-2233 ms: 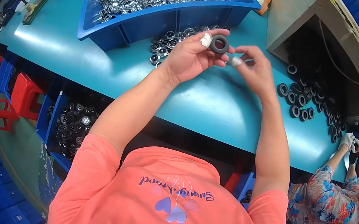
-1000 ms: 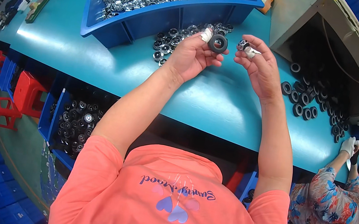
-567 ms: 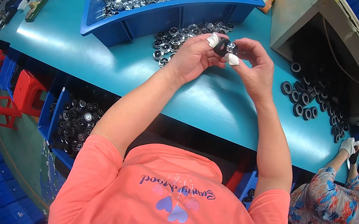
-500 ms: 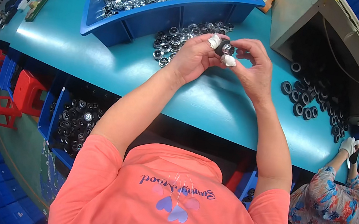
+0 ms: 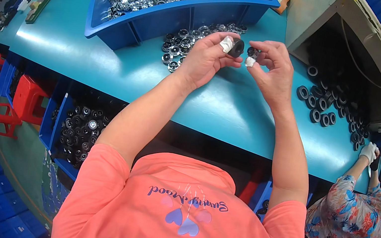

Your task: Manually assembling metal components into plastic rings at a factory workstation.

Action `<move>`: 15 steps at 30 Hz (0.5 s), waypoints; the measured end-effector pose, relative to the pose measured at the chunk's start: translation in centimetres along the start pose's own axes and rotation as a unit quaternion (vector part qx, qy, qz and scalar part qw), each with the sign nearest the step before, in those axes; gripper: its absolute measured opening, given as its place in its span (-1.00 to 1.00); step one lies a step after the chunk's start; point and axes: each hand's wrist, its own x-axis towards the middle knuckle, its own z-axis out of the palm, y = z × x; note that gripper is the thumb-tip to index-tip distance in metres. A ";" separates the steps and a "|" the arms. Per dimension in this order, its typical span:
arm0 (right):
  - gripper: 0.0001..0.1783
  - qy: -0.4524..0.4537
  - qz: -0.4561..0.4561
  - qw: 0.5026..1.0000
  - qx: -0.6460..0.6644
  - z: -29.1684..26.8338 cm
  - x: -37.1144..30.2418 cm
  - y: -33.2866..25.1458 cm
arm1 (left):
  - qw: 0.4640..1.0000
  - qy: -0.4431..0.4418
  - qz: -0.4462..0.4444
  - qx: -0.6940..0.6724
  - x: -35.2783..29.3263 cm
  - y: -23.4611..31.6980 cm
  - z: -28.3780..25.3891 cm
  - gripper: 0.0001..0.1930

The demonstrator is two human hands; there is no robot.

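My left hand (image 5: 205,60) is closed on a black rubber-looking ring (image 5: 237,48), pinched between thumb and fingers. A white wrap covers one of its fingertips. Just to the right, my right hand (image 5: 275,72) pinches a small shiny clear-and-black hub (image 5: 252,52), its thumb tip also wrapped in white. A narrow gap separates the ring from the hub. Beyond my left hand lies a loose group of similar clear-and-black hubs (image 5: 177,46) on the teal table (image 5: 151,80). More black rings (image 5: 323,104) are scattered on the table right of my right hand.
A large blue bin (image 5: 165,26) heaped with hubs stands at the back. At the right is an open-fronted beige machine housing (image 5: 313,18). Below the table's left edge sits a blue crate with black wheels (image 5: 79,133). A co-worker's gloved hand (image 5: 369,151) is at the far right.
The hub, which was at the ring in both hands, is now apart from it. My right hand has moved slightly right with the hub; my left hand keeps the ring.
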 end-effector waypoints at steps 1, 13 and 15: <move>-0.57 -0.002 0.000 1.000 0.003 0.2 0.0 -0.4 | 1.000 0.002 0.001 0.022 0.0 -0.1 0.0 -0.68; -0.64 0.006 -0.025 1.000 -0.013 0.8 -0.2 -0.7 | 0.991 0.033 0.035 0.126 0.0 -0.5 0.8 -0.68; -0.65 0.009 -0.022 1.000 -0.018 0.8 -0.2 -0.9 | 0.988 0.028 0.040 0.145 0.0 -0.5 0.9 -0.68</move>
